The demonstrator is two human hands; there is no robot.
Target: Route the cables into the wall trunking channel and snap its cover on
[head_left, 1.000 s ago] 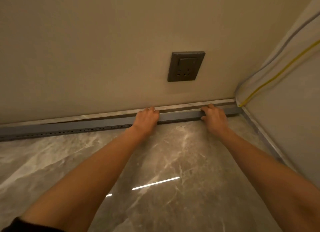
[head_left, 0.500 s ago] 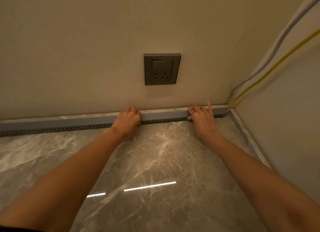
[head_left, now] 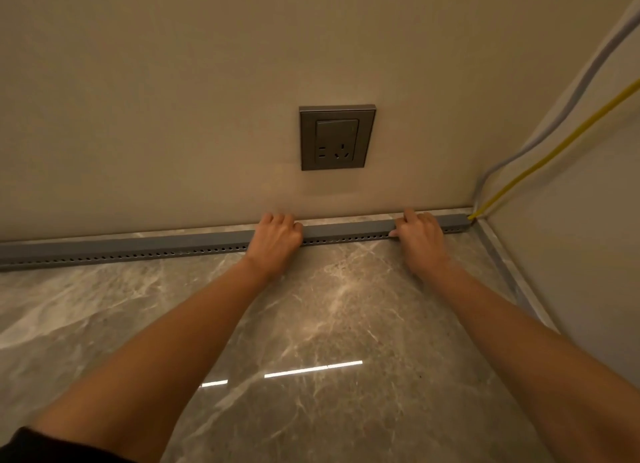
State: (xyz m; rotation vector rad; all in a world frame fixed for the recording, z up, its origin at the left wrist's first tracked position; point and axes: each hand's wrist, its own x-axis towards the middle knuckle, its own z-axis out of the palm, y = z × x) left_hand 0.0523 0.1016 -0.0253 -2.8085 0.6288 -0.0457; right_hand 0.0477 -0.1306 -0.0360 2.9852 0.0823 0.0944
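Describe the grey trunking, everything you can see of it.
The trunking is a long, straight grey strip, plastic by its look, lying along the foot of the back wall on the marble floor. Its smooth top looks closed. A row of small holes lines its front face. It runs from the left edge of view to the corner, where a yellow cable and a grey cable come down to its end. The left hand and right hand press on it, fingers curled over the top.

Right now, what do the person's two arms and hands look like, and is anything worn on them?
Both forearms are bare, and the left hand and right hand wear no gloves. No ring, watch or bracelet shows. The only clothing in view is the edge of a dark sleeve at the left upper arm, in the bottom-left corner.
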